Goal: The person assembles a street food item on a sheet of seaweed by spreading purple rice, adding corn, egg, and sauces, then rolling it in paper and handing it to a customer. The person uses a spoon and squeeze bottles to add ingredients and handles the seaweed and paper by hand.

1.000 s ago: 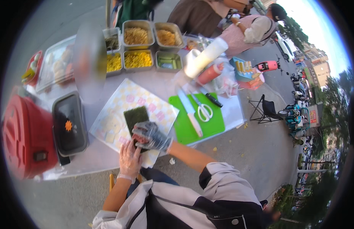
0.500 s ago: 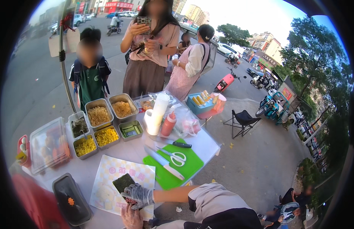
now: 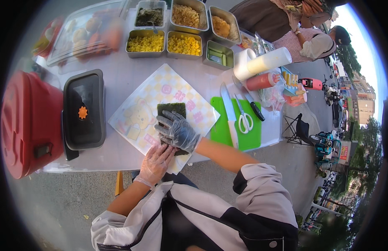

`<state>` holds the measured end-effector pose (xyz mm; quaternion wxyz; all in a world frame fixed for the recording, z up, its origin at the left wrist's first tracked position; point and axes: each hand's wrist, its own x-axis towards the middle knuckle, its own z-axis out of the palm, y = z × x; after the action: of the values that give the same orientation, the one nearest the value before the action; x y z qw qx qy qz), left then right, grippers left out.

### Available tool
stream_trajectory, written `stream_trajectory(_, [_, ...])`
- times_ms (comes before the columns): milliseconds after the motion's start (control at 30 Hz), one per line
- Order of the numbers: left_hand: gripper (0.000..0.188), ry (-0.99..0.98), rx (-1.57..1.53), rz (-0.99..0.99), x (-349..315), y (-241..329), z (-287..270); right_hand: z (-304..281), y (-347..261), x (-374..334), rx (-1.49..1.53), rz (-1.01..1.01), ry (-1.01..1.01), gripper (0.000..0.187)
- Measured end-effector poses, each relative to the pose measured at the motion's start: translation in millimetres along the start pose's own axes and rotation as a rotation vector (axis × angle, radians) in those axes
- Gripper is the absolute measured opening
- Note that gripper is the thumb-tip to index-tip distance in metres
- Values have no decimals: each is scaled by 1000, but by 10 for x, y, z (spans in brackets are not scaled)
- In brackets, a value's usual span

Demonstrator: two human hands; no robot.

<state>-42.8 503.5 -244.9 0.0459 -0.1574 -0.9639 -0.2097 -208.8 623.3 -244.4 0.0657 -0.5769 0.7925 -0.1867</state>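
A dark green seaweed sheet (image 3: 177, 109) lies on a square of printed paper (image 3: 160, 83) with a bear drawing. My right hand (image 3: 177, 130), in a thin see-through glove that looks grey, is spread flat over the sheet, fingers pointing up and left. It presses on dark food that is mostly hidden under the palm. Closer to me, my left hand (image 3: 155, 164), in a clear plastic glove, rests at the sheet's lower left edge. Its fingers are stretched out, with their tips touching the food beside my right hand.
At right a green cutting board (image 3: 254, 140) holds a knife (image 3: 228, 104), scissors (image 3: 245, 121) and a black-handled knife (image 3: 256, 109). A dark tray (image 3: 84, 125) and red bin (image 3: 30, 121) stand left. Corn tubs (image 3: 185, 45), a sauce bottle (image 3: 261, 82) and cups (image 3: 267, 62) line the back.
My view has tilted down and turned, so the table and both forearms show more fully. My right hand stays on the seaweed; my left hand remains beside it.
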Motion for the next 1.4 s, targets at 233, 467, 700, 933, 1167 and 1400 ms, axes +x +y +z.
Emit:
stream_trajectory(233, [49,-24,-55,-19,43,0,21,-125,395,309,87,59,-12,47])
stream_trajectory(467, [47,-58,-93,-36,85,-19,-2,-109,992,710,-34,45,-90,67])
stream_trajectory(700, [47,-37,-114,-45,81,-23,-5,-83,1186,895,-99,49,-110,68])
stream_trajectory(933, [51,4,-99,-47,73,3,-4,-119,1148,841,-96,291,-145,69])
stream_trajectory(1167, [48,-55,-25,-37,29,17,25,-302,751,820,-100,456,246,23])
stream_trajectory(1400, [47,-17,-20,-23,27,35,31,-85,102,484,-168,505,-225,46])
